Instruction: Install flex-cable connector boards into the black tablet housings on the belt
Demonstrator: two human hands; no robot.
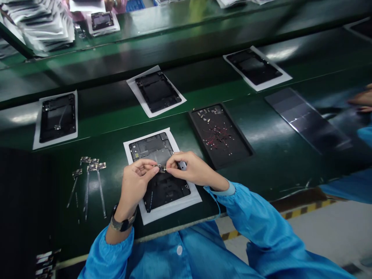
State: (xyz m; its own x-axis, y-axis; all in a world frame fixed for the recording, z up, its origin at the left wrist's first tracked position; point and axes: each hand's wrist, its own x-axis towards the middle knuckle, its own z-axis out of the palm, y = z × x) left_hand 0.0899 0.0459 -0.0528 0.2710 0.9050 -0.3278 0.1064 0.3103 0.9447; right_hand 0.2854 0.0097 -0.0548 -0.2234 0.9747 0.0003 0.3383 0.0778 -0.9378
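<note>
Both hands meet over a black device housing (171,190) lying on a white sheet (190,199) in front of me. Between them is a small circuit board (161,168). My left hand (138,178) pinches its left end with thumb and forefinger. At its right end, my right hand (190,166) pinches too, thumb against fingertips. The board is held above the housing's middle; whether it touches the housing is hard to tell. A dark ribbon strip (150,201) lies at the housing's lower left.
Several boards with ribbon cables (93,166) lie at left. A black tray (216,159) of small parts and red wires is at right. More housings on sheets (158,91) line the belt behind. Another person's hand (362,97) is at far right, near a dark panel (305,118).
</note>
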